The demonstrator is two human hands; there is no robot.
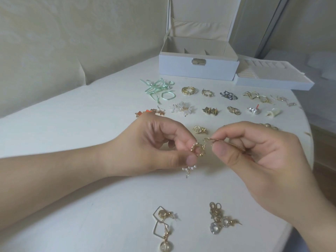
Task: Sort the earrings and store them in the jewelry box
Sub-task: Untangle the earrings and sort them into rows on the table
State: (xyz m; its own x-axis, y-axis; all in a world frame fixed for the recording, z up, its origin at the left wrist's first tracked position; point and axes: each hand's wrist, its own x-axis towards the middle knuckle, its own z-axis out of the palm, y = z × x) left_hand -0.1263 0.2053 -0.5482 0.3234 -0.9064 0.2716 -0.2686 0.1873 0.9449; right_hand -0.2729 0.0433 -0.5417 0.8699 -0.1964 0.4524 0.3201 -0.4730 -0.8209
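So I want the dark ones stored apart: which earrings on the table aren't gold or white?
The dark pair in the back row, between two gold pairs: navy-black metal, unlike the others.

Gold and pearl earrings [209, 111] paired in rows mid-tabletop, more near front edge. White lidded jewelry box [198, 67] open at far edge; removable tray [272, 79] beside it.

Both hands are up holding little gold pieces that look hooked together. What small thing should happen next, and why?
Probably ease the two apart. The left hand pinches a gold ring-shaped earring and the right hand pinches a thin beaded chain earring, whose hook seems to meet the ring. Neither can be laid out or boxed while joined.
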